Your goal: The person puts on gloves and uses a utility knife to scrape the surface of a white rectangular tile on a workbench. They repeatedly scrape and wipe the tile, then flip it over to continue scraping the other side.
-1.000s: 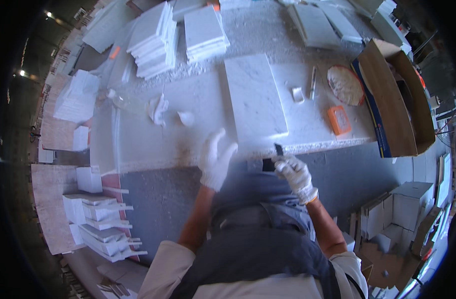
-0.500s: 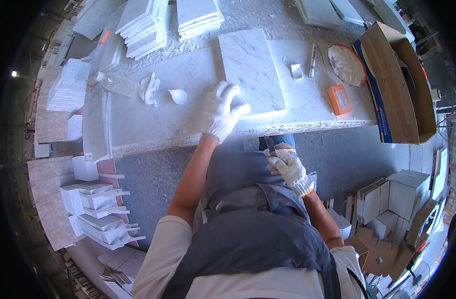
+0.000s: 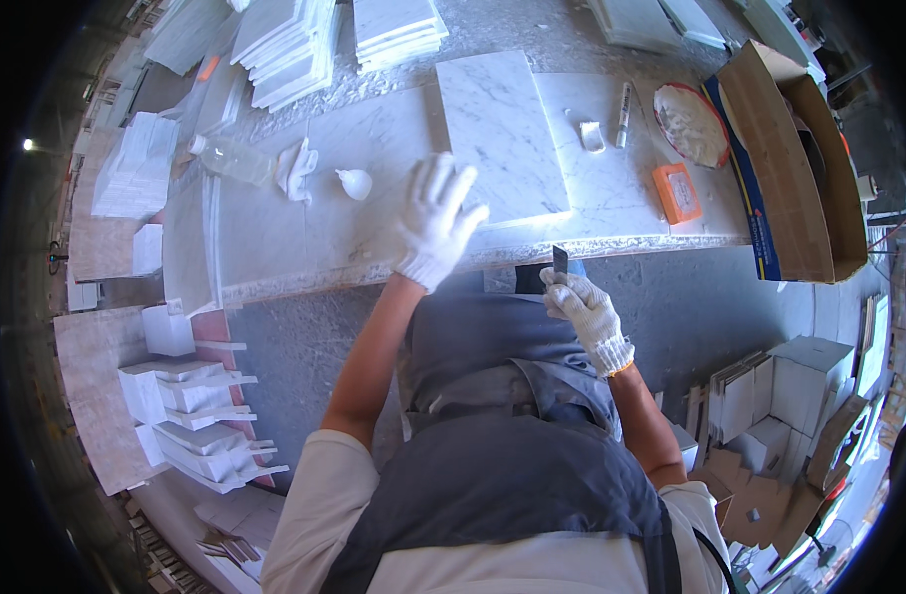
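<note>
At the near edge of the bench, the left hand (image 3: 438,223) is reaching wide open toward the white marble tile (image 3: 500,134), perhaps to steady it. Lower down, the right hand (image 3: 584,309) is gripping a small dark blade (image 3: 560,261), tip up, off the stone. Far right, a round dish (image 3: 693,124) is holding white powder, beside an open cardboard box (image 3: 800,168).

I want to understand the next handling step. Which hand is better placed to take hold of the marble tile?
Probably the left hand: it is open and reaches over the near left corner of the marble tile. The right hand is below the workbench edge, closed on a small dark blade.
</note>
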